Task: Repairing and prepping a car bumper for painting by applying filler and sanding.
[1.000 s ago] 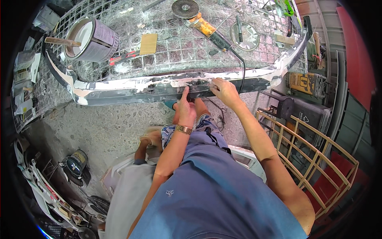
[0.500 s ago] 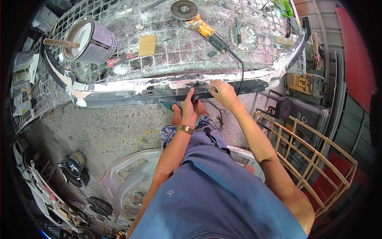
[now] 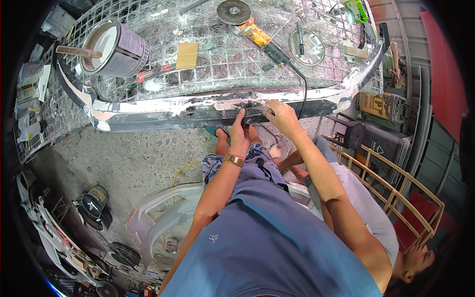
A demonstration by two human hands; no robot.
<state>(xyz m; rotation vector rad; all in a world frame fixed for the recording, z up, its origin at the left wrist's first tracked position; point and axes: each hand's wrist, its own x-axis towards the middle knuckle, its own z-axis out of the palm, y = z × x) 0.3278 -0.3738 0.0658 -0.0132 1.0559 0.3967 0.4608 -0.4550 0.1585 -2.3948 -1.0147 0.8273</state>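
Note:
A long, curved bumper lip (image 3: pixel 163 123), black with patches of whitish filler, lies across the near edge of the wire-mesh bench. My left hand (image 3: pixel 240 141) is at its middle, thumb raised against the front face and fingers curled under the lower edge, partly hidden. Just to the right, my right hand (image 3: pixel 282 118) is closed in a pinch against the same face. Whatever sits between its fingertips is too small to make out. Behind the lip lie an angle grinder (image 3: pixel 257 37), a red utility knife (image 3: pixel 154 73) and a tan cardboard piece (image 3: pixel 187 55).
A large can (image 3: pixel 123 52) with a wooden stick across its mouth lies tilted at the bench's left. The grinder's cord (image 3: pixel 305 89) drapes over the lip. Another person in a light shirt (image 3: pixel 363 193) is close on my right, beside a wooden frame (image 3: pixel 415 185). Pale bumper parts (image 3: pixel 148 213) lie behind me.
Another person has come into view at my right, partly behind my right arm. My hands stay at the same part of the lip; the whole view has shifted slightly.

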